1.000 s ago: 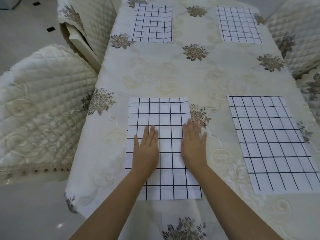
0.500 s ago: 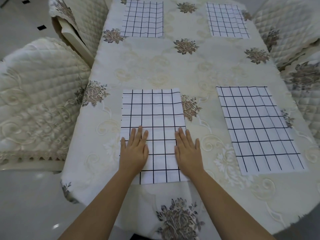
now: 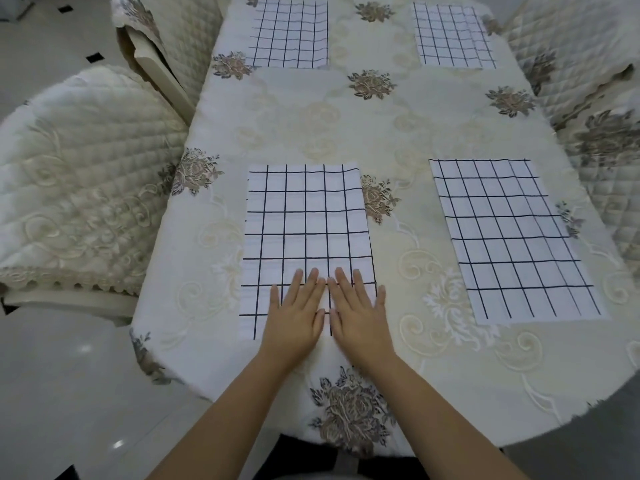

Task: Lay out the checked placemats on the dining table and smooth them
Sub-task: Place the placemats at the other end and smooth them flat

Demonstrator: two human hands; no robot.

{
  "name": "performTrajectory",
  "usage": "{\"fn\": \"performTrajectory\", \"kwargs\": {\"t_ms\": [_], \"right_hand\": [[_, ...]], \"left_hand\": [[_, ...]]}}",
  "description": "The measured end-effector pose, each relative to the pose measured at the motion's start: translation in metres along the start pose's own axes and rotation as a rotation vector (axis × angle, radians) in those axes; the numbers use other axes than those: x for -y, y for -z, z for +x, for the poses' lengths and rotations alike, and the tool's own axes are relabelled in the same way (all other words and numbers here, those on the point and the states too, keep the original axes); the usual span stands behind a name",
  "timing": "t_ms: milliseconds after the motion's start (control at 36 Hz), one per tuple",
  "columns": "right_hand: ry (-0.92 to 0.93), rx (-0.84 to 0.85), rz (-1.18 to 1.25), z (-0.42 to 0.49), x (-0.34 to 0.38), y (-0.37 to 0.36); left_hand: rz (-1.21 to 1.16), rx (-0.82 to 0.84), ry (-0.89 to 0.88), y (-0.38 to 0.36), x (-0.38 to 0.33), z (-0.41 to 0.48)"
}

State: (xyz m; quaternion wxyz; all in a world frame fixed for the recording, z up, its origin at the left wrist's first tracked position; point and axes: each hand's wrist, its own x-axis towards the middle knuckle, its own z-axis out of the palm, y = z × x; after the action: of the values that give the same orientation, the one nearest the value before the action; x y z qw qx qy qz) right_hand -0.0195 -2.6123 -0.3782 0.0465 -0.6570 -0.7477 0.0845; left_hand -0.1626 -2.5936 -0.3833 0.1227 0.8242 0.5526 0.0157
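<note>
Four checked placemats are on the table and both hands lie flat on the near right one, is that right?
No. The head view shows the left hand and right hand flat on the near left placemat; the near right placemat lies untouched. Four on the table is correct.

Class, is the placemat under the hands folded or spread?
Spread: placemat shows one unbroken grid; left hand, right hand flat on it.

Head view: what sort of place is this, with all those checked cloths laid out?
Most likely a home dining room: a long table draped in flower embroidery, four checked placemats laid like place settings, and quilted, padded chairs drawn up along both sides.
</note>
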Motion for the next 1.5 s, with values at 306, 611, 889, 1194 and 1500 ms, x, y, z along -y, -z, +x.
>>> {"fn": "performTrajectory", "kwargs": {"t_ms": [306,611,889,1194,1500], "right_hand": [[-0.116,0.107,0.106,-0.030,-0.042,0.011],[-0.096,0.214,0.090,-0.048,-0.055,0.018],[-0.136,0.180,0.125,-0.045,-0.052,0.016],[-0.195,0.105,0.288,-0.040,-0.038,0.021],[-0.666,-0.010,0.958,-0.003,-0.013,0.051]], "left_hand": [[-0.021,-0.002,0.113,0.005,0.041,-0.035],[-0.132,0.024,0.321,0.015,0.057,-0.059],[-0.187,0.006,0.327,0.019,0.058,-0.055],[-0.175,0.003,0.288,0.024,0.070,-0.045],[-0.178,0.039,0.295,0.029,0.062,-0.041]]}}
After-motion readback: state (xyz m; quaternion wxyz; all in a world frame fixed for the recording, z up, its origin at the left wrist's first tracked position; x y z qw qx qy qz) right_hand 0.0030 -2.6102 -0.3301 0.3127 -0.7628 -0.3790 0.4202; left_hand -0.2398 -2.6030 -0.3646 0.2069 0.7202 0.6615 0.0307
